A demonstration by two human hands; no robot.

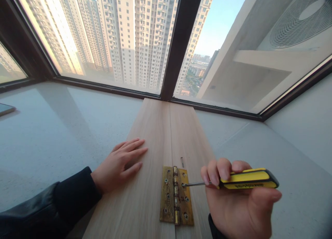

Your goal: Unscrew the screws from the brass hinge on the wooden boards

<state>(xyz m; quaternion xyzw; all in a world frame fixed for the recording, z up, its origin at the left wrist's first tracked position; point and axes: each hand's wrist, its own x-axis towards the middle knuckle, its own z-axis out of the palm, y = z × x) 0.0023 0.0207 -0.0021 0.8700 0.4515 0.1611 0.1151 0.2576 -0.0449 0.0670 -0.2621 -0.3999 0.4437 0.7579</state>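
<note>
A worn brass hinge (169, 206) lies unfolded across the seam between two pale wooden boards (153, 128), with several screws in its leaves. My right hand (233, 204) grips a yellow and black screwdriver (247, 178), its fingers round the handle and the base of the shaft. The screwdriver's tip meets the right leaf at one of the upper screw holes. Just above that leaf a loose screw (182, 162) rests on the right board. Fingers spread, my left hand (121, 163) lies flat on the left board, holding nothing.
The boards lie on a white speckled sill (64, 128) and reach to the dark window frame (171, 59) at the back. A flat thin object (6, 109) sits on the sill at the far left. A wall (306, 111) rises on the right.
</note>
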